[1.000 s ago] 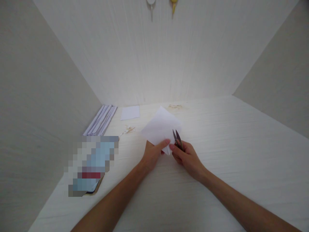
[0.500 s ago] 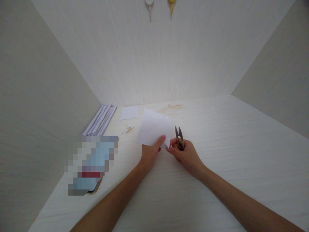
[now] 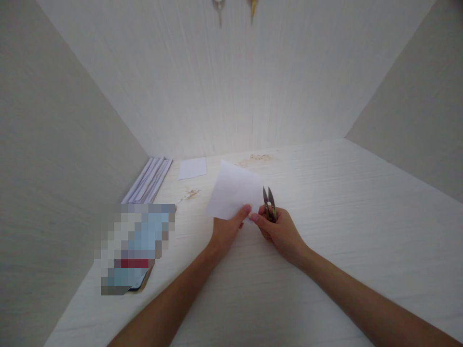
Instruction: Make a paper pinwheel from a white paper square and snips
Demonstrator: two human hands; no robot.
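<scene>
While the left hand [image 3: 226, 229] pinches the near edge of a white sheet of paper [image 3: 234, 195] between thumb and fingers, the sheet stands lifted off the table [image 3: 343, 231] and tilted away from the person, its far corner pointing toward the back wall [image 3: 231, 86]; held this way its right edge lies just beside the blades, which seems the reason for the grip. The right hand [image 3: 280, 231] is closed around a small pair of snips [image 3: 269, 205]; the two dark blades point up and away, slightly parted, and the fingertip nearest the paper touches or almost touches the sheet's lower corner; I cannot tell which.

To the left, well apart from the hands, a stack of folded paper strips [image 3: 147, 179] lies along the side wall [image 3: 54, 168]; a small white paper square [image 3: 193, 168] lies flat near the back corner; a blurred blue and white packet [image 3: 135, 248] sits nearer the person. Pale wood-grain covers the table, with two brownish stains [image 3: 255, 158] near the back; the walls close in on three sides like a booth, and two small tools [image 3: 235, 6] hang high on the back wall.
</scene>
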